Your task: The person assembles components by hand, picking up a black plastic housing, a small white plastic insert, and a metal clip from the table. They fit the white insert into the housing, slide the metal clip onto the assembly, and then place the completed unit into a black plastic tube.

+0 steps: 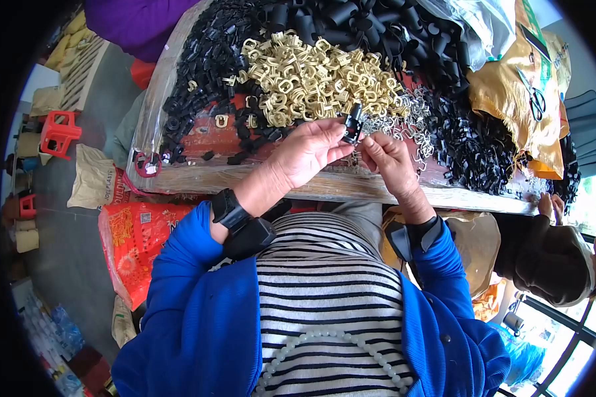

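Note:
My left hand (304, 153) pinches a small black plastic part (354, 123) with a short round stem pointing up, just above the table's near edge. Close beside it, my right hand (392, 164) has its thumb and fingers pressed together at the part's lower end. Whatever those fingertips hold is too small to make out. Behind both hands lies a heap of pale gold ring-shaped clips (318, 79). Small silvery metal hooks (414, 112) are scattered to the right of that heap, beyond my right hand.
Small black pieces (195, 73) cover the table's left side, and more black pieces (473, 149) its right. Black cylinders (371, 26) are piled at the back. A yellow sack (510, 99) with scissors (538, 102) stands at right. Other people sit at far left and right.

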The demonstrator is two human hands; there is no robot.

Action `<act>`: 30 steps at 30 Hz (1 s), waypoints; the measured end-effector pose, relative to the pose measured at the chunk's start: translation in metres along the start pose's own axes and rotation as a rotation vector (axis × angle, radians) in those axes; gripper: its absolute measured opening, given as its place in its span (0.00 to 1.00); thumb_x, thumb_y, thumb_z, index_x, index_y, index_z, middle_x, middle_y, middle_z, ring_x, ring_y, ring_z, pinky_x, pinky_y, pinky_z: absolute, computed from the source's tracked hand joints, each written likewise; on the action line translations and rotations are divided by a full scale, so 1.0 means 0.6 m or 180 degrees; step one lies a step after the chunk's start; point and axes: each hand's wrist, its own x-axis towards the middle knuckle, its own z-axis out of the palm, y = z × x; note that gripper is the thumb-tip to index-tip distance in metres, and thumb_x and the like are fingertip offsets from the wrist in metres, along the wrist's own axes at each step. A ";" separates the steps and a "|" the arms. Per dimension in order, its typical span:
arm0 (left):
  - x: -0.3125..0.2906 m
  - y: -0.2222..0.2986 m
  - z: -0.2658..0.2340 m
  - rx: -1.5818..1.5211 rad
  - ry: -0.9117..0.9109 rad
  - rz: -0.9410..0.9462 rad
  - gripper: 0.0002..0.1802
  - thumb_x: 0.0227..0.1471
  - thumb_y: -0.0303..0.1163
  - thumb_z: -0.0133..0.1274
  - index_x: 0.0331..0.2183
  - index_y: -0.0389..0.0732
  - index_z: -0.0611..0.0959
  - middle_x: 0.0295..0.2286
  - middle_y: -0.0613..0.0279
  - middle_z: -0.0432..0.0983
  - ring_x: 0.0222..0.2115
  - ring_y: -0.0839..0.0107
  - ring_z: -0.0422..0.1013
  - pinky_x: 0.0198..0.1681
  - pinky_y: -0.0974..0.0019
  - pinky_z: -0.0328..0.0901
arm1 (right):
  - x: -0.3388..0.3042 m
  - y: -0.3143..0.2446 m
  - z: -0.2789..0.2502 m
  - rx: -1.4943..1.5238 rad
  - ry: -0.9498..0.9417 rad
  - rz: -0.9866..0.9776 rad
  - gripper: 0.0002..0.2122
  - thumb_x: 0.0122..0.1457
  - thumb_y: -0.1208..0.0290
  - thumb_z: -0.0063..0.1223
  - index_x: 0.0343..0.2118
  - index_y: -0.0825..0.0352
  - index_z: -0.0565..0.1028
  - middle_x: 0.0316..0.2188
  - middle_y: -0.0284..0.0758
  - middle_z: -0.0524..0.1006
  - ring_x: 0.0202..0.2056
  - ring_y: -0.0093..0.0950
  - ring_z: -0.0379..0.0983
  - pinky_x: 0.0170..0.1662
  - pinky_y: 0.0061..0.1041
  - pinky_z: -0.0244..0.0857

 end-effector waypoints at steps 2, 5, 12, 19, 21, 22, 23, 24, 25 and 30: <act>0.000 -0.001 0.002 -0.0081 -0.0107 0.0159 0.13 0.48 0.32 0.42 0.36 0.36 0.70 0.35 0.55 0.68 0.39 0.67 0.64 0.47 0.61 0.54 | -0.002 0.002 0.004 -0.0293 -0.0053 -0.0135 0.08 0.54 0.68 0.41 0.26 0.69 0.67 0.14 0.26 0.64 0.15 0.13 0.55 0.18 0.11 0.49; -0.002 -0.002 0.004 -0.0151 -0.0158 0.0241 0.13 0.48 0.32 0.42 0.36 0.36 0.70 0.34 0.55 0.68 0.39 0.67 0.64 0.47 0.61 0.55 | -0.006 -0.009 0.012 -0.0279 -0.0039 -0.0214 0.08 0.54 0.69 0.41 0.25 0.69 0.67 0.14 0.26 0.63 0.15 0.13 0.55 0.19 0.11 0.49; -0.009 -0.008 0.006 -0.0248 -0.0174 0.0210 0.13 0.48 0.32 0.42 0.36 0.36 0.70 0.34 0.55 0.69 0.38 0.67 0.64 0.47 0.61 0.55 | -0.013 -0.016 0.013 0.0320 0.0016 -0.0246 0.06 0.53 0.71 0.41 0.25 0.68 0.65 0.15 0.26 0.63 0.15 0.13 0.54 0.19 0.11 0.50; -0.019 0.001 0.015 -0.0182 0.0016 -0.0003 0.13 0.48 0.32 0.42 0.36 0.36 0.70 0.33 0.56 0.69 0.35 0.67 0.67 0.42 0.65 0.61 | -0.020 -0.023 0.011 0.0369 0.0360 -0.0506 0.05 0.52 0.73 0.43 0.26 0.69 0.65 0.19 0.27 0.65 0.19 0.14 0.59 0.21 0.11 0.55; -0.022 0.000 0.015 -0.0175 -0.0002 -0.0092 0.13 0.48 0.31 0.42 0.36 0.36 0.71 0.33 0.56 0.69 0.35 0.67 0.67 0.40 0.66 0.62 | -0.024 -0.030 0.016 0.0195 0.0376 -0.0710 0.04 0.51 0.74 0.45 0.25 0.69 0.65 0.20 0.27 0.65 0.20 0.14 0.60 0.21 0.11 0.56; -0.024 -0.001 0.015 -0.0168 -0.0020 -0.0191 0.13 0.48 0.31 0.42 0.36 0.36 0.71 0.34 0.56 0.69 0.35 0.67 0.67 0.39 0.67 0.63 | -0.026 -0.034 0.019 0.0023 0.0398 -0.0910 0.04 0.50 0.75 0.46 0.25 0.69 0.66 0.21 0.27 0.65 0.21 0.14 0.60 0.21 0.11 0.56; -0.026 -0.002 0.014 -0.0163 -0.0037 -0.0291 0.13 0.47 0.30 0.43 0.37 0.37 0.71 0.34 0.57 0.69 0.34 0.66 0.68 0.38 0.68 0.64 | -0.028 -0.037 0.022 -0.0147 0.0420 -0.1108 0.03 0.49 0.76 0.47 0.24 0.69 0.66 0.21 0.28 0.65 0.21 0.14 0.61 0.21 0.11 0.56; -0.029 -0.004 0.015 -0.0168 -0.0031 -0.0292 0.13 0.47 0.30 0.43 0.37 0.37 0.71 0.34 0.57 0.69 0.34 0.66 0.68 0.38 0.68 0.64 | -0.029 -0.039 0.024 -0.0145 0.0415 -0.1102 0.03 0.49 0.76 0.47 0.24 0.69 0.66 0.21 0.28 0.65 0.21 0.14 0.61 0.21 0.11 0.56; -0.029 -0.004 0.018 -0.0167 -0.0065 -0.0299 0.13 0.47 0.30 0.43 0.37 0.37 0.71 0.34 0.57 0.70 0.34 0.66 0.68 0.37 0.69 0.64 | -0.027 -0.042 0.023 -0.0594 0.0469 -0.1514 0.03 0.48 0.77 0.48 0.24 0.69 0.67 0.21 0.28 0.65 0.21 0.14 0.61 0.21 0.11 0.56; -0.037 -0.008 0.028 -0.0141 -0.0106 -0.0363 0.13 0.47 0.29 0.43 0.37 0.38 0.71 0.33 0.59 0.70 0.34 0.66 0.68 0.35 0.72 0.65 | -0.042 -0.052 0.029 -0.1158 0.0663 -0.1977 0.03 0.45 0.79 0.50 0.21 0.70 0.69 0.21 0.30 0.65 0.22 0.16 0.61 0.22 0.12 0.56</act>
